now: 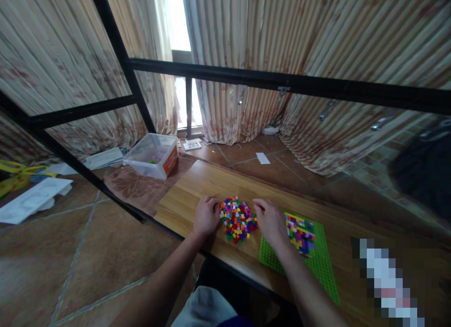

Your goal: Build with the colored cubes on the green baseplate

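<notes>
showing coloured bricks (238, 219) heaped on a surface (190, 183) between left hand (207, 214) at nine o'clock and right hand (270, 219) at three, with both grips half-curled, contents impossible to tell, and green baseplate (321, 266) at four, seemingly for easy reach.

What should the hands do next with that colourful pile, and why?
Perhaps the right hand should take one brick from the pile and press it onto the green board: that hand is beside the pile, and the board has bricks but also bare studs.
</notes>
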Available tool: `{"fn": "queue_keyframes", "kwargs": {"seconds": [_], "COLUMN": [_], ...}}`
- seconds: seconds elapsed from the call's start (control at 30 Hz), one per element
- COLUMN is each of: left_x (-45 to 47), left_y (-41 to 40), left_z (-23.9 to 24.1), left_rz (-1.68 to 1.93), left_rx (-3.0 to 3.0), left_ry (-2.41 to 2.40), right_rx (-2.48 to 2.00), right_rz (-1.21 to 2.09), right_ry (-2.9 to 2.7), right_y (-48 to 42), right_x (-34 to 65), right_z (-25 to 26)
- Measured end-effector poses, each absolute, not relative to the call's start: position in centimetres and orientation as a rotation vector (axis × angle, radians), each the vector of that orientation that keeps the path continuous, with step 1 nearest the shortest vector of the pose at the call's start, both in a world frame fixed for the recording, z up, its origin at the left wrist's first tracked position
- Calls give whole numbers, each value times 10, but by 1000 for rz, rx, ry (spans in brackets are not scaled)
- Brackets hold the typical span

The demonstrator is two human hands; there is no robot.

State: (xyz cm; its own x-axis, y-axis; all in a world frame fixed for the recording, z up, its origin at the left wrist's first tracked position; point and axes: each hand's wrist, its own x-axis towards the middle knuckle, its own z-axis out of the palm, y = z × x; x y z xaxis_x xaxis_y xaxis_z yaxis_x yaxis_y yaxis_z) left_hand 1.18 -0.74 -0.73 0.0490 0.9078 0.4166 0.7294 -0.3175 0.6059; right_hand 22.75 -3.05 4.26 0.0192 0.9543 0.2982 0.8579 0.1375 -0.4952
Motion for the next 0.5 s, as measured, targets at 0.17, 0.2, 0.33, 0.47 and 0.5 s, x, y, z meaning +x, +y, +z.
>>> {"fn": "queue_keyframes", "kwargs": {"seconds": [0.17, 0.2, 0.33, 0.47, 0.5], "left_x": [12, 12, 12, 12, 12], "left_y": [-7, -7, -7, -6, -6], "left_z": [-8, -8, -8, -8, -8], "left_rz": [1135, 1137, 1132, 1120, 1118], "left_rx": [2087, 2085, 2069, 2067, 2069], "left_ry": [1675, 1667, 1671, 1688, 1687], "right_rx": [-1926, -1942, -1983, -1997, -1994], "right_rz": [285, 288, 284, 271, 266], "right_ry": [-2061, -2072, -2065, -2020, -2005], "right_y": [1, 3, 8, 9, 8], "right_x": [210, 208, 203, 197, 196], "right_z": [36, 35, 30, 27, 28]}}
